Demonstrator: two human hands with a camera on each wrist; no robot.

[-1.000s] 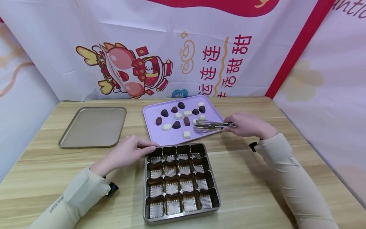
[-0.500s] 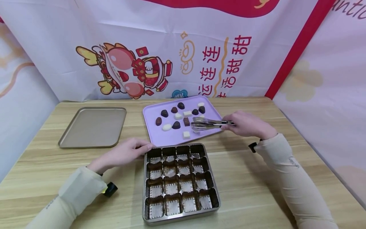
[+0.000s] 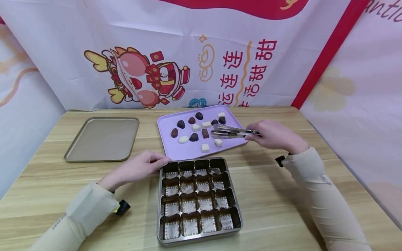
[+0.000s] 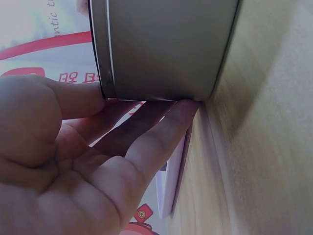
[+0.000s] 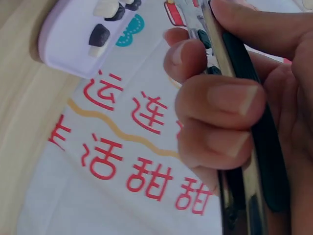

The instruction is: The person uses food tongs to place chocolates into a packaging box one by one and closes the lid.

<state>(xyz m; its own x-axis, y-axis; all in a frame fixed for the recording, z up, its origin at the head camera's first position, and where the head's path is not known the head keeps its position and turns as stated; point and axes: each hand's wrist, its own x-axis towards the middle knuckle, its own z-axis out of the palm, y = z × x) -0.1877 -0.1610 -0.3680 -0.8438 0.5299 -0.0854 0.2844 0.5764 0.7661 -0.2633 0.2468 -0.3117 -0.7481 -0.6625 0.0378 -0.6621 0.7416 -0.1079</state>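
So, right hand [image 3: 276, 136] curled round tongs [image 3: 244, 132], tips over chocolates [image 3: 194, 137] on purple tray [image 3: 172, 149]; left hand [image 3: 138, 166] rested extended fingers against compartmented box [image 3: 200, 237] corner (probably for steadiness).

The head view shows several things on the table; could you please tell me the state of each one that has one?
Compartment box: open, its sixteen compartments unfilled.
Purple tray: holding chocolates.
Chocolates: unwrapped, spread out loose.
Tongs: held over the purple tray; whether they grip a chocolate is unclear.
Brown tray: lying flat, nothing on it.
Left hand: touching the box.
Right hand: gripping the tongs.
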